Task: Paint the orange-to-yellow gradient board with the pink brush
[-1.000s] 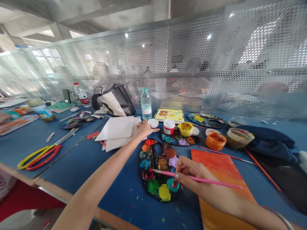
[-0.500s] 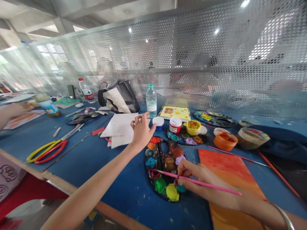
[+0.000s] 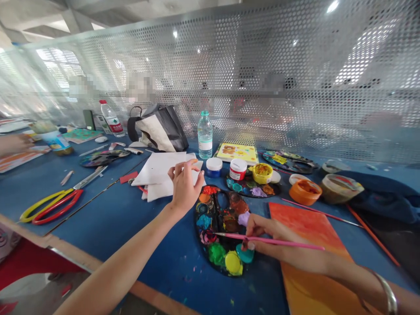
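My right hand (image 3: 262, 238) grips a pink paintbrush (image 3: 278, 240), its tip reaching over a black paint palette (image 3: 200, 214) crowded with thick colour patches. My left hand (image 3: 185, 186) is open, fingers raised and apart, just above the right edge of a stack of white sheets (image 3: 164, 175). I cannot tell if its fingertips touch them. Beside that hand stands a blue paint jar with a white lid (image 3: 214, 167). An orange-painted board (image 3: 305, 232) lies just right of my right hand.
Several paint jars and a second palette (image 3: 252, 186) sit beyond my hands, near a water bottle (image 3: 205, 135) and a bag (image 3: 160, 129). Red-and-yellow scissors (image 3: 50, 208) lie at left. A co-worker's hand (image 3: 13, 144) rests far left, before a perforated metal screen (image 3: 229, 65).
My left hand has moved back from the white-lidded jar to above the white sheets, its fingers lifting. My right hand still holds the brush over the palette. The view has shifted slightly.
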The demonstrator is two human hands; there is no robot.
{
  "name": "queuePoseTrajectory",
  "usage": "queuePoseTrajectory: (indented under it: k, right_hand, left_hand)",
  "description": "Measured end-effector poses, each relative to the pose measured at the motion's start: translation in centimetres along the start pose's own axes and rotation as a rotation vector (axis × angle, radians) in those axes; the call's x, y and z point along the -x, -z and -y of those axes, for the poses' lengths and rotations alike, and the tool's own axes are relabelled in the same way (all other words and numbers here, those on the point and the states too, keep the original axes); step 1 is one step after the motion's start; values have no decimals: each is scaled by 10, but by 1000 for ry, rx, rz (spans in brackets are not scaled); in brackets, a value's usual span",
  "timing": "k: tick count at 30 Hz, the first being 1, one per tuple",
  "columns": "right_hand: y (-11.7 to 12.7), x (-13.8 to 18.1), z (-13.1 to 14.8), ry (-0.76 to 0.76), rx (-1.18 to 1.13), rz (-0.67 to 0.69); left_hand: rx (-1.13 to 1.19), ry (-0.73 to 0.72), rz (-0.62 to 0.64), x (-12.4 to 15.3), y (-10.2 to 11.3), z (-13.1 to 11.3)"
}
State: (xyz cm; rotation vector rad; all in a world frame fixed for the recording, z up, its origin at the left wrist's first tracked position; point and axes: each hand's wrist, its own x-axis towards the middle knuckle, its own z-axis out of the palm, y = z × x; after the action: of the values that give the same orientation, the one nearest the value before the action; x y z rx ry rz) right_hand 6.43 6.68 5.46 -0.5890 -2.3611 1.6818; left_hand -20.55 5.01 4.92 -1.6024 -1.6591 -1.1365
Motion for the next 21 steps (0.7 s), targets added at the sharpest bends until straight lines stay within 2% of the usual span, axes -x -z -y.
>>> queuePoseTrajectory:
  k: [9,21]
  right_hand:
    - [3,6,9,14,-16,-85]
    - [-7,-1,26,-81,274,-87]
  left_hand:
    - [-2,-26,-27,0,5,-2]
    - [12,-7,-23,0,9,-2]
